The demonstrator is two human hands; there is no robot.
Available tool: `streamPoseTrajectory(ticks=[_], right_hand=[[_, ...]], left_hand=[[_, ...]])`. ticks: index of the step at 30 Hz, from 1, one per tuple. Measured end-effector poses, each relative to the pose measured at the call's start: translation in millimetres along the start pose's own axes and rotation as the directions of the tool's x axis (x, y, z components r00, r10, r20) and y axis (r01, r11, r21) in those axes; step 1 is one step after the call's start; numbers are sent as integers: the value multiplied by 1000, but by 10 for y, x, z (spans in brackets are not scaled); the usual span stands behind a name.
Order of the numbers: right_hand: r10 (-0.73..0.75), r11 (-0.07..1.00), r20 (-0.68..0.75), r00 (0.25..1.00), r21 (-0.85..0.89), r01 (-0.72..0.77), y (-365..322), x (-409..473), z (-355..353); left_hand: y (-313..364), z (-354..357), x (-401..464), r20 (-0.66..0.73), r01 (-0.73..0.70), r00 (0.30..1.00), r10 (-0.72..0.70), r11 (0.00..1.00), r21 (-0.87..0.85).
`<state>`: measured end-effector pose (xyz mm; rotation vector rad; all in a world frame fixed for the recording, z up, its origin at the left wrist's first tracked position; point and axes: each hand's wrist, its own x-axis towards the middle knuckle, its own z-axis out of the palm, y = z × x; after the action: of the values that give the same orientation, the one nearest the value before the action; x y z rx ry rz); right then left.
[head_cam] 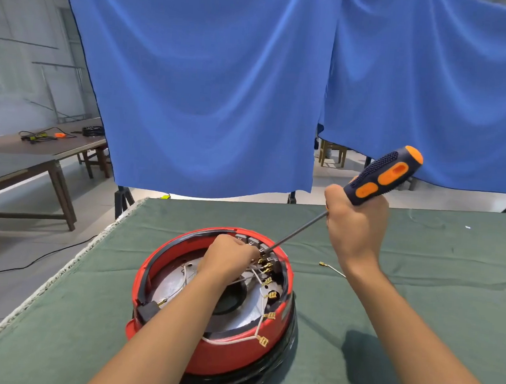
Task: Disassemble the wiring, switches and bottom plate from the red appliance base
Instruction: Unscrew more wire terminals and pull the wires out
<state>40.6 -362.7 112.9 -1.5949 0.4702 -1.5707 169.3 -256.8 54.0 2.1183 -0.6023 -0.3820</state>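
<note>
Both grips work the red base (226,356): left hand (230,255) pinching wires (257,272), right hand (353,227) clamped on screwdriver (383,176).

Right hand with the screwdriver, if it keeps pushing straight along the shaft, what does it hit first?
The right hand aims the screwdriver down-left, so its tip likely first meets the switch terminals inside the red appliance base, beside the left hand; depth is uncertain.

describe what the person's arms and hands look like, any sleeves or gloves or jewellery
Both arms are bare as far up as the picture shows, with no sleeve in view. The left hand and right hand wear no gloves. No watch, bracelet or ring shows on either wrist or the visible fingers.
</note>
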Motion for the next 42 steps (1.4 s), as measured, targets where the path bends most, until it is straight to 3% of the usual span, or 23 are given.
streamPoseTrajectory(ticks=[7,18,27,36,42], right_hand=[[203,978,-106,973,66,-197,148,65,-38],[-130,991,67,989,-6,131,-106,-149,26],[-51,987,121,991,-145,68,-148,86,151],[206,975,-22,978,-79,-207,73,275,126],[87,996,-51,995,-20,-88,80,89,2]], left_hand=[[-30,7,14,35,-45,998,44,999,19],[-4,-11,-30,29,-45,999,44,998,34],[26,-13,-72,10,-31,999,31,999,25],[15,-16,-41,21,-37,999,36,997,62],[15,-14,-45,16,-30,999,29,998,61]])
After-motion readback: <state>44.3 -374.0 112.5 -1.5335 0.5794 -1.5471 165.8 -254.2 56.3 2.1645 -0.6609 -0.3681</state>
